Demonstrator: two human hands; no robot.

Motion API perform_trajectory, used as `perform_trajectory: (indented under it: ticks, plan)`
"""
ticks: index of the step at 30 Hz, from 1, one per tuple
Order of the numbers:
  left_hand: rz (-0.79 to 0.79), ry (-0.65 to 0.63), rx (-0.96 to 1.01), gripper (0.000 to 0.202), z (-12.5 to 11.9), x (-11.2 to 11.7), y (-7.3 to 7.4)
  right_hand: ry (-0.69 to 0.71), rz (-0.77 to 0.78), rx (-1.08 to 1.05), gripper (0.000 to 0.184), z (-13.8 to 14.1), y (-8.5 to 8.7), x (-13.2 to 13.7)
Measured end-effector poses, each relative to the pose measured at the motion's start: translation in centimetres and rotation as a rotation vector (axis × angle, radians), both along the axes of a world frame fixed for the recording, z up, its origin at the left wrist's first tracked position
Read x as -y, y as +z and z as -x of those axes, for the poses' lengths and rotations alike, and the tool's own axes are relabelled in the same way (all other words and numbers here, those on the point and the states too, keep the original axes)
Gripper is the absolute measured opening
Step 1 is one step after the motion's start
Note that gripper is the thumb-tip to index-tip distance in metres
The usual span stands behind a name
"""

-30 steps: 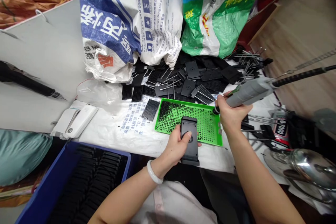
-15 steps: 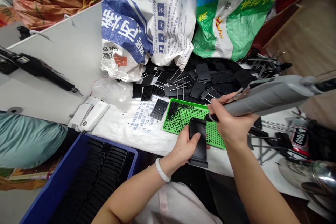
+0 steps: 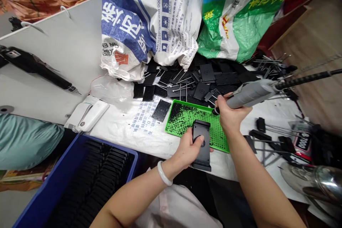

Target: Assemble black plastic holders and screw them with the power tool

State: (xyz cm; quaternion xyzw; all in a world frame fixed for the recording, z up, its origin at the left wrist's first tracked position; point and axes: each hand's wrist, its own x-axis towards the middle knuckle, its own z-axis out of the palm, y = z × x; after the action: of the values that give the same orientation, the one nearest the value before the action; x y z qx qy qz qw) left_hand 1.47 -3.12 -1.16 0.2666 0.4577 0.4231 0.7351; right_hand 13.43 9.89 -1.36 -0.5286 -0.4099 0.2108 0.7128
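Gripped in my left hand is a black rectangular plastic holder with a raised lip at each end; my thumb lies across its face. My right hand is wrapped around a grey electric screwdriver, held slanting, its tip pointing left. That tip is over the right part of a green perforated tray, apart from the holder. Small black screws cover much of the tray's left side. The holder's upper end overlaps the tray from my viewpoint. Whether a screw sits on the tip is too small to tell.
Black plates and metal rods are heaped behind the tray. A blue bin of black parts stands lower left. Another screwdriver hangs left, near a white stapler-like device. A shiny metal vessel stands right.
My right hand has drawn the screwdriver tip up and away from the holder's top corner to over the tray. The holder stays in my left hand, barely moved.
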Motion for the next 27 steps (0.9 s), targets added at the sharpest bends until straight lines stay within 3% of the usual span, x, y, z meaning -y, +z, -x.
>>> perform_trajectory:
  ticks: [17,20,23,27]
  plan:
    - [-0.013,0.027,-0.014,0.035,-0.3,0.1,-0.2,-0.020,0.011,0.020,0.021,0.0,-0.6,-0.4]
    - [-0.015,0.027,-0.014,0.037,-0.2,0.1,-0.2,0.015,-0.030,-0.019,0.022,-0.2,1.0,-0.3]
    - [-0.019,0.026,0.000,0.036,-0.2,0.1,-0.2,0.030,-0.121,-0.173,0.028,0.2,4.1,1.2]
    - [-0.039,0.037,-0.019,0.032,-0.4,0.0,-0.5,0.320,-0.023,-0.164,0.026,2.0,7.4,5.4]
